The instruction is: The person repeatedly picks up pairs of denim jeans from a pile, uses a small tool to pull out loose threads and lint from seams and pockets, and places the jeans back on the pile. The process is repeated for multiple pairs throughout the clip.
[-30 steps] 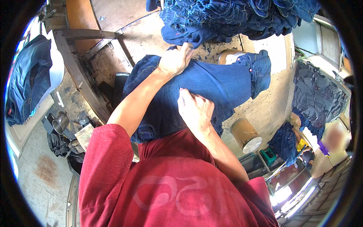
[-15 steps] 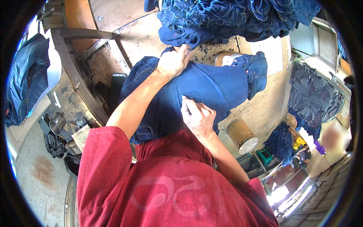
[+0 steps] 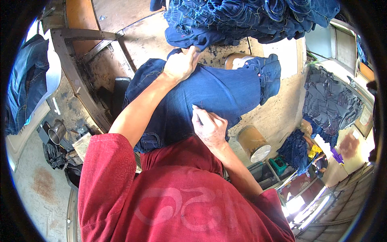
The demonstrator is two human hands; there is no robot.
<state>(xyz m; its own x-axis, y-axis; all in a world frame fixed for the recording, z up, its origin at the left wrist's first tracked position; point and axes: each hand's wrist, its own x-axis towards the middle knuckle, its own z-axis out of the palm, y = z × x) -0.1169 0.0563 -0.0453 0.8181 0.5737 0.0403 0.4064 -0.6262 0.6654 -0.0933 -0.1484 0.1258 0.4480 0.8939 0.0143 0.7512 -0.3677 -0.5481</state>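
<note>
A pair of blue jeans (image 3: 229, 90) lies across in front of me, its near edge against my red shirt. My left hand (image 3: 180, 65) is closed on the jeans' far edge, where a dark bit of cloth sticks up beside the fist. Over the middle of the jeans, my right hand (image 3: 210, 128) is closed, thumb and forefinger pinched together. A small pale tip shows at those fingers; whether it is a nail or a small object I cannot make out. Folded cloth bunches at the jeans' right end.
A tall heap of dark blue jeans (image 3: 246, 20) stands just beyond my left hand. On the right are a brown drum (image 3: 253, 143), a pile of dark grey garments (image 3: 330, 97) and another person (image 3: 321, 162) beside blue denim. More jeans (image 3: 26, 84) hang over a surface at far left.
The whole view has shifted a little, so everything appears slightly farther left. Both hands keep nearly the same places on the jeans.
</note>
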